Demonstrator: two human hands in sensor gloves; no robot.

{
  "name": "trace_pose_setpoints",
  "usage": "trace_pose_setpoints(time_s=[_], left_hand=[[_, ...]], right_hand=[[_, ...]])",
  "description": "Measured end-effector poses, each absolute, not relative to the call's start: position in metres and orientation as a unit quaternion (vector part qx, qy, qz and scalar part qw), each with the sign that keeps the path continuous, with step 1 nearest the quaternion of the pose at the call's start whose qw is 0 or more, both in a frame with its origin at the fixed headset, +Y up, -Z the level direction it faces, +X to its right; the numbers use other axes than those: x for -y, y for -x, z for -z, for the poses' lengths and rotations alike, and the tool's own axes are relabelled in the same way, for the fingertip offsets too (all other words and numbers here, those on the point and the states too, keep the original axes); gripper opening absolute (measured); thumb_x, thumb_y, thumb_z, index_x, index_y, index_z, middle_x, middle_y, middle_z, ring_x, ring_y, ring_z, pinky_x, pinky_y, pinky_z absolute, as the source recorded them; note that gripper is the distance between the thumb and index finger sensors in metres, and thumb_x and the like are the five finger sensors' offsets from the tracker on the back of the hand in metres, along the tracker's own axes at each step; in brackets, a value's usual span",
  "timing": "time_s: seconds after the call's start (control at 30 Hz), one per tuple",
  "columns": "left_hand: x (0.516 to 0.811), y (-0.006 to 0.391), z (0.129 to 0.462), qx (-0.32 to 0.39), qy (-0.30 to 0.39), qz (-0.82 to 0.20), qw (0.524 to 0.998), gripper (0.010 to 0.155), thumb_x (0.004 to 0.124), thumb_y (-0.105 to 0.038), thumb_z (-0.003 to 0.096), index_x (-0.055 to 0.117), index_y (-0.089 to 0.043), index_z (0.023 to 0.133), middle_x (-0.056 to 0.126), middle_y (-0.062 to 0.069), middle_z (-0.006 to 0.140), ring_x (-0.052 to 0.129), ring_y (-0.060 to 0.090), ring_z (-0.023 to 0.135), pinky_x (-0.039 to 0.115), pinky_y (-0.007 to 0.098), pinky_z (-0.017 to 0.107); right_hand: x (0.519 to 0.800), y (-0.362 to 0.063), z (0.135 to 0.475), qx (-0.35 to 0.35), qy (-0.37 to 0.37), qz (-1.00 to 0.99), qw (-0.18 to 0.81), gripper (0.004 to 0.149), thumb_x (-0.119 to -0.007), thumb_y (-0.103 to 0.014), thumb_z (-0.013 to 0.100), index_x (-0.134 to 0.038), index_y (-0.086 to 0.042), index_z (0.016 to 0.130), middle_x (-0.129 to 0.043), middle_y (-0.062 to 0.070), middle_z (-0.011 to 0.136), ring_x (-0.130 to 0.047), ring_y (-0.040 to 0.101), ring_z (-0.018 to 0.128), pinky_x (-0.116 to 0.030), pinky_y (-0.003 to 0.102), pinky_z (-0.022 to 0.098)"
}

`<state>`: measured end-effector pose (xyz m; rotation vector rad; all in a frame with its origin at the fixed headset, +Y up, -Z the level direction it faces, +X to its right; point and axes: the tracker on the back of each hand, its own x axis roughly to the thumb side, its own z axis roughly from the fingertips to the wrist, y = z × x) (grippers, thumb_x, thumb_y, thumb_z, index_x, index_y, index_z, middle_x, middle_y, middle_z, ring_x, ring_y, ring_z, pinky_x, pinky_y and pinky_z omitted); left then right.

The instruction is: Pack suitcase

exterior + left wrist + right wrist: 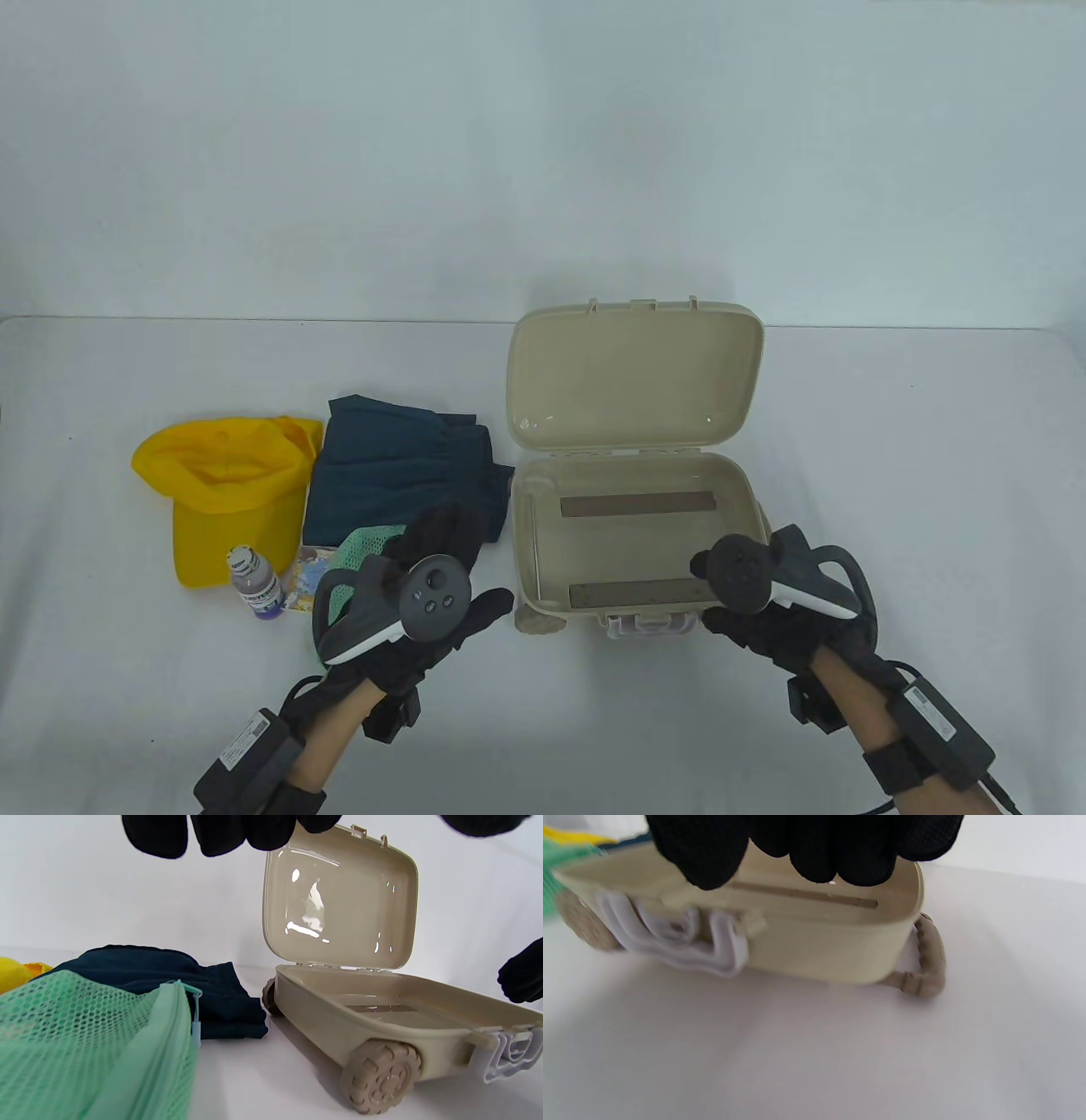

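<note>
case (624,531): open, right of centre on the table (764,722); lid (632,382) stands up at the far side, so the tray is clear to load from above
case contents: nothing packed yet; only two brown strips (636,504) on the tray floor, one far, one near
case fittings: white latch (507,1056) on near wall, hanging undone; wheel (379,1075) at near-left corner; handle (927,959) on right end
left hand (424,586): above the green mesh bag (361,552), just left of the case; fingers relaxed and spread, holding nothing; looks placed to take the bag first
right hand (751,594): at the case's near-right corner, over the rim; fingers hang loosely bent, nothing in them; whether they touch the rim is hard to tell, wrist view is blurred there; likely there to steady the case while the other hand loads
mesh bag: zip pull (196,1024) hangs at its edge; contents not readable through the mesh
shorts (403,480): dark blue, folded, left of the case, touching or nearly touching its left wall, far of the bag
cap (225,497): yellow, far left, crown opening up
bottle (254,583): small, upright, near the cap's brim
card (301,581): printed, flat, between bottle and bag, partly under the bag
stage: judged start of packing; all items wait in a cluster left of the case, within reach of the left hand
</note>
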<state>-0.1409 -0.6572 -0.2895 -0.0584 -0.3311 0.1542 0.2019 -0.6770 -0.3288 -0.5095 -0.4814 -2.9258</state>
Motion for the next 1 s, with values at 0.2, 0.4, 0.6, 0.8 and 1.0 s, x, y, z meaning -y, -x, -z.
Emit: trace_pose_setpoints(time_s=[0.2, 0.4, 0.6, 0.8, 1.0], left_hand=[[0.669, 0.142, 0.290, 0.165, 0.045, -0.092, 0.981, 0.088, 0.057, -0.066, 0.0485, 0.026, -0.019, 0.115, 0.034, 0.015, 0.123, 0.043, 0.044, 0.114, 0.052, 0.061, 0.077], [0.672, 0.145, 0.291, 0.162, 0.047, -0.092, 0.981, 0.087, 0.058, -0.066, 0.0485, 0.026, -0.019, 0.115, 0.034, 0.015, 0.123, 0.043, 0.044, 0.114, 0.052, 0.061, 0.077], [0.674, 0.151, 0.291, 0.157, 0.055, -0.108, 0.980, 0.087, 0.058, -0.066, 0.0487, 0.027, -0.019, 0.115, 0.034, 0.015, 0.123, 0.043, 0.044, 0.113, 0.052, 0.061, 0.077], [0.674, 0.153, 0.293, 0.154, 0.057, -0.118, 0.979, 0.087, 0.058, -0.065, 0.0488, 0.027, -0.019, 0.115, 0.033, 0.016, 0.123, 0.042, 0.045, 0.113, 0.051, 0.061, 0.077], [0.675, 0.154, 0.292, 0.156, 0.057, -0.120, 0.979, 0.087, 0.058, -0.065, 0.0489, 0.027, -0.019, 0.115, 0.033, 0.016, 0.123, 0.042, 0.045, 0.113, 0.051, 0.061, 0.077]], right_hand=[[0.707, -0.194, 0.327, 0.116, 0.156, 0.969, 0.154, 0.046, -0.076, -0.034, 0.050, -0.063, -0.034, 0.094, -0.079, -0.008, 0.096, -0.081, 0.021, 0.089, -0.068, 0.046, 0.071], [0.708, -0.198, 0.335, 0.105, 0.154, 0.972, 0.145, 0.041, -0.078, -0.035, 0.047, -0.071, -0.037, 0.088, -0.086, -0.011, 0.087, -0.086, 0.016, 0.081, -0.070, 0.041, 0.070], [0.707, -0.210, 0.342, 0.129, 0.133, 0.974, 0.132, 0.041, -0.078, -0.039, 0.045, -0.074, -0.037, 0.085, -0.088, -0.011, 0.084, -0.088, 0.015, 0.079, -0.071, 0.040, 0.069], [0.706, -0.230, 0.345, 0.144, 0.093, 0.978, 0.119, 0.041, -0.079, -0.041, 0.044, -0.076, -0.037, 0.084, -0.089, -0.011, 0.083, -0.089, 0.014, 0.077, -0.071, 0.040, 0.068], [0.705, -0.252, 0.346, 0.163, 0.051, 0.979, 0.110, 0.041, -0.079, -0.041, 0.043, -0.076, -0.037, 0.084, -0.090, -0.010, 0.083, -0.089, 0.015, 0.077, -0.072, 0.040, 0.067]])
